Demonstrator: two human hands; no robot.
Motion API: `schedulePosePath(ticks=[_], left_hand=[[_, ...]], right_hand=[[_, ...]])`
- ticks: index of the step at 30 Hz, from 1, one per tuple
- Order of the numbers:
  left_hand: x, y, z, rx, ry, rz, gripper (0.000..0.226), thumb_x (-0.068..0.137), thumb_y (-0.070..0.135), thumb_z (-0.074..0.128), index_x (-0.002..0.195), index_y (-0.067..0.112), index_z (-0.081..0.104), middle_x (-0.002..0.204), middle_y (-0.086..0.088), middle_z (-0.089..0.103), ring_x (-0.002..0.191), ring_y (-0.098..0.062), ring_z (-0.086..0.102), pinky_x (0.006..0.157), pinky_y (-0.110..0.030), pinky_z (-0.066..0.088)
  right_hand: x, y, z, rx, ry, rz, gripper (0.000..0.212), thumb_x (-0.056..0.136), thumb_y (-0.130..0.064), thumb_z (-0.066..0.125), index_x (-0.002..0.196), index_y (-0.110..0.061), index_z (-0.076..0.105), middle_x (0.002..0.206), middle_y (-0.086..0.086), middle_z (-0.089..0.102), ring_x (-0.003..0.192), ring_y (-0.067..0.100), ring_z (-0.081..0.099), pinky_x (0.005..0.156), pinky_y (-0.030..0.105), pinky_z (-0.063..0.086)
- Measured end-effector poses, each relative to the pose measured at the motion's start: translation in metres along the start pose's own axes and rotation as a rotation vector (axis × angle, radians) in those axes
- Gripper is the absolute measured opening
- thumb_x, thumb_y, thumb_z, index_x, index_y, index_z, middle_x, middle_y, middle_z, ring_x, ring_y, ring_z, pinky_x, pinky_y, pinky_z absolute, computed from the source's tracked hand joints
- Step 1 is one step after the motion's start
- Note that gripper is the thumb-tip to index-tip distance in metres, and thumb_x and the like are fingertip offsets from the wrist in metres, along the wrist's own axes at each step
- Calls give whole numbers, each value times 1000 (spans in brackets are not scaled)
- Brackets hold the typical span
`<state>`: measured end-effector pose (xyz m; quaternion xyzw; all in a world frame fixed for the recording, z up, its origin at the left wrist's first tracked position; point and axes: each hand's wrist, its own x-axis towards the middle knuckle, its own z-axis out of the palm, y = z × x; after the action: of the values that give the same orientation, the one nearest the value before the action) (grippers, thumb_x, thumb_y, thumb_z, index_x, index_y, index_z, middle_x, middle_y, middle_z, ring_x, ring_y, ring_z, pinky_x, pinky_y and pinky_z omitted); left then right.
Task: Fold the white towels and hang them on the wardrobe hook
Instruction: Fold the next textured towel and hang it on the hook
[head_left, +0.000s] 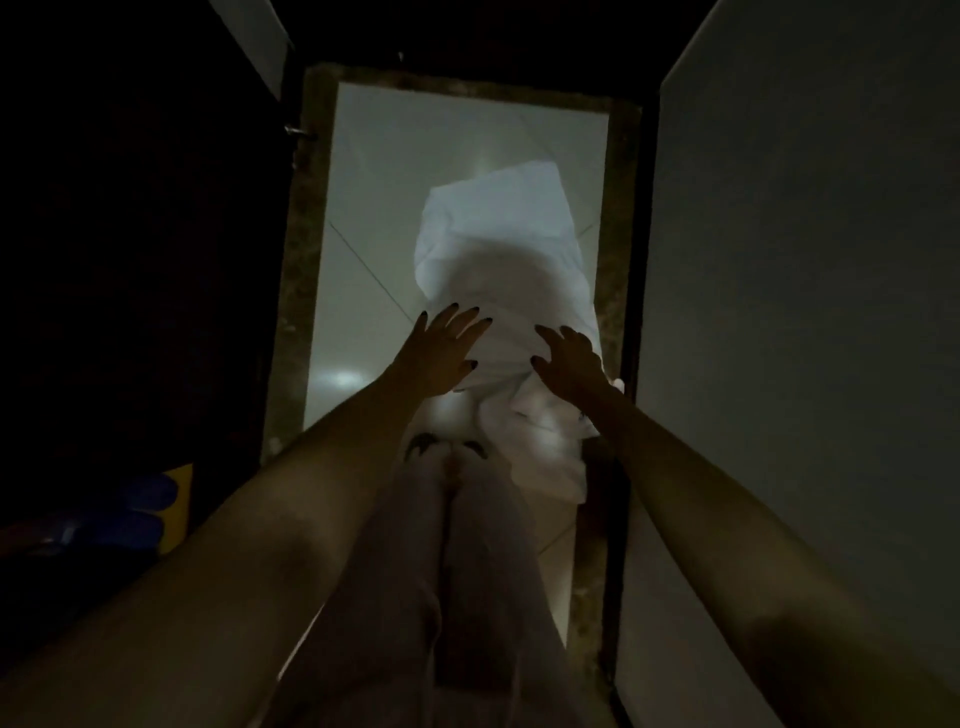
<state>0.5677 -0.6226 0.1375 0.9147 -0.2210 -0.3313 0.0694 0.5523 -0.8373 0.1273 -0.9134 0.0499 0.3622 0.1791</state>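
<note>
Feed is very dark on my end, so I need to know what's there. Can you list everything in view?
towel: one white piece clearly seen, rumpled on the floor ahead; whether more lie in the heap cannot be told
floor: pale glossy tiles, brown stone border
panel: one, pale, open at right, likely a wardrobe door
dark area: left side, contents not readable
blue and yellow item: one, lower left, too dim to identify
hook: none made out
legs: two, light trousers, bottom centre
left hand: fingers spread, at the towel's left edge
right hand: fingers spread, on the towel's right side
</note>
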Motion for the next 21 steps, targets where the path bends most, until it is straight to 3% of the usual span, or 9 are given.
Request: schedulePosePath(ticks=[4, 9, 14, 16, 17, 19, 21], left_hand=[[76, -32, 101, 2, -71, 25, 67, 99, 43, 41, 152, 28, 3, 161, 2, 0, 148, -21, 0, 117, -49, 5], [154, -79, 226, 127, -92, 102, 58, 101, 44, 33, 152, 26, 12, 161, -2, 2, 147, -22, 4, 118, -45, 7], [209, -115, 333, 236, -162, 171, 50, 101, 41, 35, 149, 34, 22, 161, -6, 3, 146, -35, 4, 117, -52, 8], [228, -124, 365, 194, -122, 139, 56, 96, 41, 49, 148, 32, 29, 159, -10, 16, 144, -38, 15, 113, -58, 13], [238, -128, 379, 167, -75, 130, 62, 88, 41, 63, 144, 29, 38, 153, -13, 31, 139, -39, 30, 109, -61, 22], [253, -133, 404, 140, -2, 123, 72, 65, 36, 85, 131, 22, 57, 128, -15, 58, 115, -38, 57, 94, -62, 42], [262, -137, 421, 97, 41, 92, 71, 51, 30, 90, 117, 18, 66, 106, -11, 65, 96, -34, 64, 85, -57, 50]], right_hand=[[74, 45, 85, 13, -4, 32, 55, 100, -34, 49, 151, -25, 31, 155, 18, 29, 142, 34, 26, 114, 48, 26], [166, 84, 186, 90, 47, -19, 57, 93, -30, 53, 146, -13, 42, 129, 25, 56, 116, 42, 52, 97, 50, 44], [239, 109, 290, -21, 51, -109, 44, 88, -21, 67, 130, -11, 59, 120, 26, 61, 110, 45, 57, 91, 50, 48], [263, 123, 326, -98, 104, -119, 43, 81, -18, 74, 122, -11, 65, 119, 29, 60, 110, 49, 57, 90, 55, 48], [273, 129, 339, -132, 122, -109, 45, 79, -18, 76, 121, -11, 65, 120, 29, 61, 112, 50, 57, 90, 57, 47], [289, 142, 355, -212, 179, -85, 43, 76, -19, 77, 117, -10, 66, 115, 23, 64, 112, 45, 58, 92, 57, 47], [297, 152, 358, -275, 228, -74, 32, 73, -16, 77, 102, -9, 69, 98, 16, 67, 100, 39, 62, 92, 56, 46]])
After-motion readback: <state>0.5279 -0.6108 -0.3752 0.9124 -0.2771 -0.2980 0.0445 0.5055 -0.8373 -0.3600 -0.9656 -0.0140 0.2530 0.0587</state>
